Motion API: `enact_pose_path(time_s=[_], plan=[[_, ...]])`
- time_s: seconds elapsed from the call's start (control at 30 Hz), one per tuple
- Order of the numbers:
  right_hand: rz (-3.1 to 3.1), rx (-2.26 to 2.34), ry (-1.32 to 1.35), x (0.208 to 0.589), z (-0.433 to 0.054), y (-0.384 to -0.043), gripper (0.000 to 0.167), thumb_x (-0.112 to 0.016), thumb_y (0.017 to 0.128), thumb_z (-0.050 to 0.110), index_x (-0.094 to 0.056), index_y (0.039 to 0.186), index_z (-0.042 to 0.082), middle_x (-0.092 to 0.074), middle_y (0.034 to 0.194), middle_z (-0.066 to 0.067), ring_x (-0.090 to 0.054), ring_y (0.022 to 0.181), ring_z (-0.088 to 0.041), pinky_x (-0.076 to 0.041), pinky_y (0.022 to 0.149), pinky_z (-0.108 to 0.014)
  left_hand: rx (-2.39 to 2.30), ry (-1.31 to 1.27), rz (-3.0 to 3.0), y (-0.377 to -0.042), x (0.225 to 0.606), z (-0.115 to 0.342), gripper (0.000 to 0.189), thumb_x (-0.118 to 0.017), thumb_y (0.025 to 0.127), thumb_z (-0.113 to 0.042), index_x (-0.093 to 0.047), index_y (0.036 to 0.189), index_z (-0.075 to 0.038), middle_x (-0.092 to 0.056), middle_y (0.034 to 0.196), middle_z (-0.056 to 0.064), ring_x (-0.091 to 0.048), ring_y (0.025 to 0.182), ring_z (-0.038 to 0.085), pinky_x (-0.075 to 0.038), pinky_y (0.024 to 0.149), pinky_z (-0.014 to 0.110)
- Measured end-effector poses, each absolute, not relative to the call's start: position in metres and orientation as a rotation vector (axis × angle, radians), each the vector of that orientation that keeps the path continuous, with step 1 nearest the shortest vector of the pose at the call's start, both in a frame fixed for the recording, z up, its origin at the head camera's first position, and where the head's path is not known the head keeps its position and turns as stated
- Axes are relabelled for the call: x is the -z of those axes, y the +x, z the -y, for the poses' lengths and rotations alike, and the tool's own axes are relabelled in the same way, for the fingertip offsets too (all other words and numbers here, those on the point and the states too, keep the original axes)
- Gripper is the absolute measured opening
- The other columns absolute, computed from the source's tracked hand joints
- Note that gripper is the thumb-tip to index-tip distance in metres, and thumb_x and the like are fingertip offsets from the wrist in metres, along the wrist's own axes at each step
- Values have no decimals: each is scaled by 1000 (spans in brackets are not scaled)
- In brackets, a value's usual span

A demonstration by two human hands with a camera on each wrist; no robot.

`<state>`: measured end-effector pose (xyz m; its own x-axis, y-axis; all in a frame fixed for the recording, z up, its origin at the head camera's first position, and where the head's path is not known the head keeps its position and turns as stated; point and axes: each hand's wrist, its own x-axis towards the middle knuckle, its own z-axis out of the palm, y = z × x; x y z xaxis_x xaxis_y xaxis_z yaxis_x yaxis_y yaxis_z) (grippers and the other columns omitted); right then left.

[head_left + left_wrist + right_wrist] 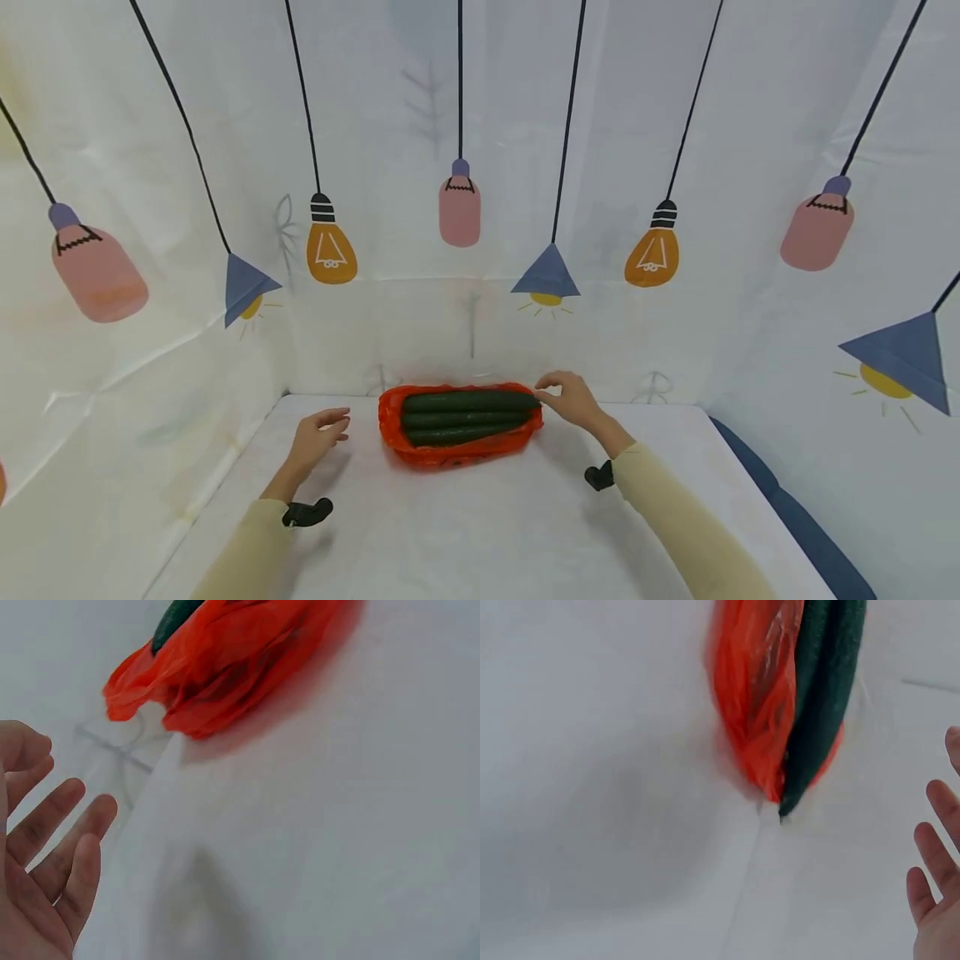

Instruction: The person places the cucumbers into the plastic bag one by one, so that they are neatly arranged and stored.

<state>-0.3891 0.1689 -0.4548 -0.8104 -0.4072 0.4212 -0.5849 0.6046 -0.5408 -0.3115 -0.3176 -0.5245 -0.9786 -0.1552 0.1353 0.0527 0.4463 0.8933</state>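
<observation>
Three dark green cucumbers (467, 418) lie side by side in an opened red plastic bag (420, 456) on the table. The bag's crumpled edges are spread around them, and one cucumber tip pokes past the bag in the right wrist view. My left hand (318, 439) hovers left of the bag, its fingers relaxed, slightly bent and apart from it. At the bag's right end, my right hand (573, 400) is raised close to the cucumber tips. Its loosely spread fingers (936, 851) hold nothing in the right wrist view.
A white-covered table (465, 533) carries the bag near its back edge. Behind stands a pale curtain (405, 333) printed with hanging lamps and bulbs. Something dark blue (795, 517) runs along the table's right side. Black wrist straps (307, 512) sit at both sleeves.
</observation>
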Motion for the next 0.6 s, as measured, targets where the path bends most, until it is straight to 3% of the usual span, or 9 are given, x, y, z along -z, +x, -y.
enact_pose_path(time_s=[0.23, 0.43, 0.6], plan=[[2603, -913, 762, 437, -207, -379, 11, -71, 89, 12, -73, 99, 9, -69, 103, -8, -61, 100, -32, -49, 84, -53, 1174, 33, 2613, -299, 504, 349, 40, -60, 95, -19, -59, 130, 0, -55, 129, 27, -64, 101, 40, -55, 72, 43], [2666, -767, 724, 434, -233, -365, 27, -70, 89, 14, -68, 115, 4, -66, 117, -14, -58, 113, -37, -46, 92, -54, 892, 1, 2747, -276, 487, 361, 46, -60, 94, -22, -54, 134, 0, -48, 135, 32, -51, 114, 51, -49, 79, 57], [2618, -619, 727, 432, -248, -358, 38, -73, 86, 14, -65, 121, 2, -62, 123, -17, -55, 116, -39, -45, 94, -55, 612, -23, 2798, -263, 479, 368, 52, -62, 90, -26, -54, 134, 0, -48, 134, 31, -50, 111, 54, -47, 74, 63]])
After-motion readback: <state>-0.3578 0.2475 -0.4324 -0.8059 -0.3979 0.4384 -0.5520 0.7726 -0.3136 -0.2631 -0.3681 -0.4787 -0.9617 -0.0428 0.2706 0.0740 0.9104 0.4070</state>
